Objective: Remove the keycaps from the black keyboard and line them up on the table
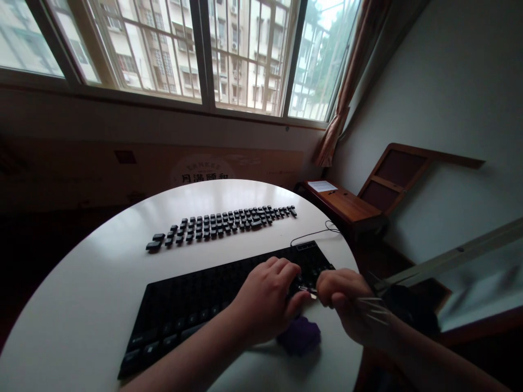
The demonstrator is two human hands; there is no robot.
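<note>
A black keyboard [183, 288] lies across the round white table, many of its keycaps gone along the upper rows and a few still in place near the front. My left hand [269, 294] bends over its right part, fingers curled on top and thumb toward the front edge, gripping it. Beside that, my right hand [347, 299] is closed around a thin tool with a shiny metal tip [304, 288] that points at the keyboard between both hands. Thin pale strands [373, 310] show behind the right fist, blurred. Under my left thumb lies a crumpled purple cloth [300, 336].
Loose black keycaps [220, 223] stand in rows farther back on the white table [81, 294]. A cable [310, 235] runs off the table's right side. Beyond are a wooden chair [347, 201] with a paper on it, a curtain and barred windows.
</note>
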